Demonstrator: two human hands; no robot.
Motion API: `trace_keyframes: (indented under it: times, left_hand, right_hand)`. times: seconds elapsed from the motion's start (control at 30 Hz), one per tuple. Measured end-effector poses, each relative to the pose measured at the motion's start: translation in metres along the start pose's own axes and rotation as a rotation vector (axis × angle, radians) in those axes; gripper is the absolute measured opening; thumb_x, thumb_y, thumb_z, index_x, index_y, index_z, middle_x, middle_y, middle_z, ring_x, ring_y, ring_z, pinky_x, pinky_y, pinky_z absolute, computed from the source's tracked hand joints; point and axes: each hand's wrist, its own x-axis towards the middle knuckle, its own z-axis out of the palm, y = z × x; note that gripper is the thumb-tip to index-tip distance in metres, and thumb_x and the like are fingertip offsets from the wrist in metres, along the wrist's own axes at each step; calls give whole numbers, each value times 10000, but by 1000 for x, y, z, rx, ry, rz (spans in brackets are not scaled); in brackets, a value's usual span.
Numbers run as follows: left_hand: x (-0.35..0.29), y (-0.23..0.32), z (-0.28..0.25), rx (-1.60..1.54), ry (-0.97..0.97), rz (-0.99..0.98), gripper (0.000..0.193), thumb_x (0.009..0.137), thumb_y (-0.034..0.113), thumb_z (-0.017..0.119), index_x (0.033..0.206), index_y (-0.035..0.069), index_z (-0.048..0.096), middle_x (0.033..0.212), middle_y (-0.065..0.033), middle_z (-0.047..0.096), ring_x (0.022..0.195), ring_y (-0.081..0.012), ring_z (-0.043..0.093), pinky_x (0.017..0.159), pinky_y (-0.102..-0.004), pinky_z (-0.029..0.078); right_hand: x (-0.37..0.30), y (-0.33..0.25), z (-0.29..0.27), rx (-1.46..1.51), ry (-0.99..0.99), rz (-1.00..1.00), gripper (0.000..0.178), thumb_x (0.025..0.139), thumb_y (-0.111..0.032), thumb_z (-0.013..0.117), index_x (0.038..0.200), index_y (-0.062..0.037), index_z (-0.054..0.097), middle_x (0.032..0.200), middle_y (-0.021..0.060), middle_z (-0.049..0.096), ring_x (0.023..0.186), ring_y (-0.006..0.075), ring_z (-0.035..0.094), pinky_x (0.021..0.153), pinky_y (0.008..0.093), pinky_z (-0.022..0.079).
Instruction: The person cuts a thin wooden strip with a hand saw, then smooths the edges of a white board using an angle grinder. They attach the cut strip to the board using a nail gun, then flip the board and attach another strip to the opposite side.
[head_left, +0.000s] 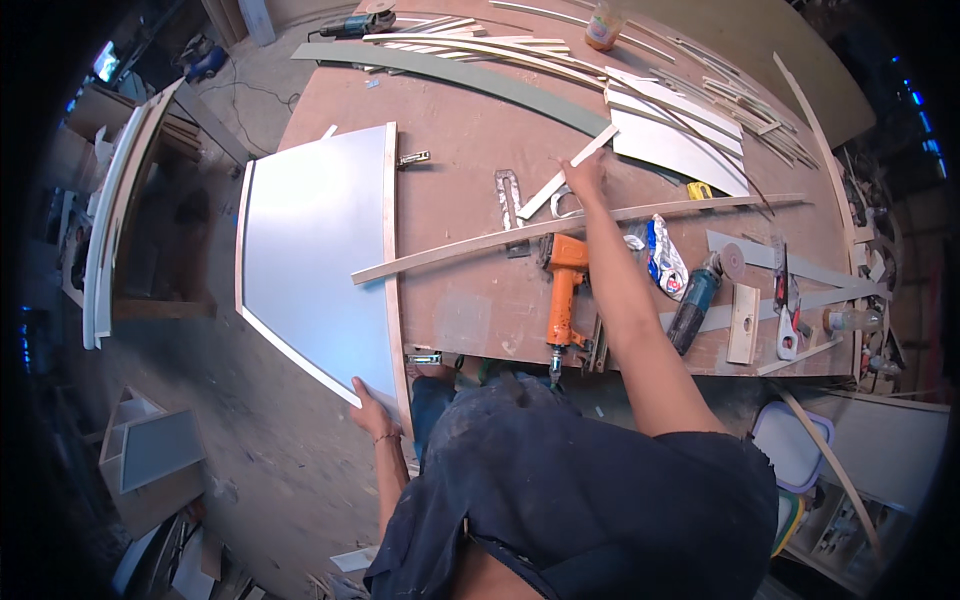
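Observation:
My left hand [374,412] grips the near edge of a pale, glossy panel [315,220], thumb on top and the other fingers hidden underneath. Light wooden strips edge this panel, which juts past the table's left side. Farther off, over the table, my right hand [586,180] is closed around a short white wooden strip [545,195], held slantwise. Just nearer than that hand, a long wooden batten [460,258] lies across the table, its left end over the panel. An orange nail gun [566,290] rests left of my right forearm.
On the brown table [450,110] lie an angle grinder [695,300], a yellow tape measure [699,190], a blue-and-white packet [664,258] and a wooden block plane-like piece [743,325]. Many thin strips [480,50] pile up at the back. A small cabinet box [150,450] stands on the floor.

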Motion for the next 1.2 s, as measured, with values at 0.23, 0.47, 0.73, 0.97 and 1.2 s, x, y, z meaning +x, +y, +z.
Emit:
trace_keyframes:
  times: [0.23, 0.47, 0.73, 0.97, 1.2]
  left_hand:
    - [-1, -5, -3, 100, 91, 44, 558, 946, 420, 616, 1118, -111, 624, 1013, -163, 670, 853, -225, 622, 775, -375, 512]
    - [15, 5, -9, 77, 110, 35, 607, 945, 480, 591, 1070, -112, 640, 925, -166, 680, 808, -214, 621, 733, -379, 508]
    - [37, 10, -38, 349, 288, 133, 635, 905, 557, 591, 938, -69, 688, 823, -219, 685, 808, -294, 661, 740, -431, 494]
    - [65, 10, -64, 424, 220, 165, 668, 871, 607, 583, 908, -49, 701, 845, -271, 676, 844, -389, 668, 772, -455, 490]
    - [61, 2, -79, 355, 172, 89, 636, 863, 589, 610, 963, -32, 702, 865, -245, 695, 837, -371, 677, 769, -441, 502]
  right_hand:
    - [-7, -19, -10, 1135, -418, 160, 412, 874, -88, 640, 1235, 80, 532, 1189, 208, 628, 1100, 318, 627, 915, 433, 514]
    - [-80, -95, -74, 1460, -994, -266, 408, 954, -75, 568, 1335, 34, 472, 1075, 115, 634, 1022, 220, 635, 912, 344, 516]
    - [-258, -216, 10, 672, -1309, -512, 465, 904, -84, 610, 1352, -11, 506, 995, 150, 656, 832, 219, 676, 756, 323, 552]
    - [-376, -255, 162, 322, -879, -906, 495, 856, -166, 659, 1307, 6, 548, 1140, 257, 563, 1015, 400, 587, 929, 427, 472]
    - [-360, -296, 165, 443, -916, -784, 534, 868, -289, 656, 1301, -7, 521, 1085, 226, 610, 1029, 359, 594, 909, 440, 470]
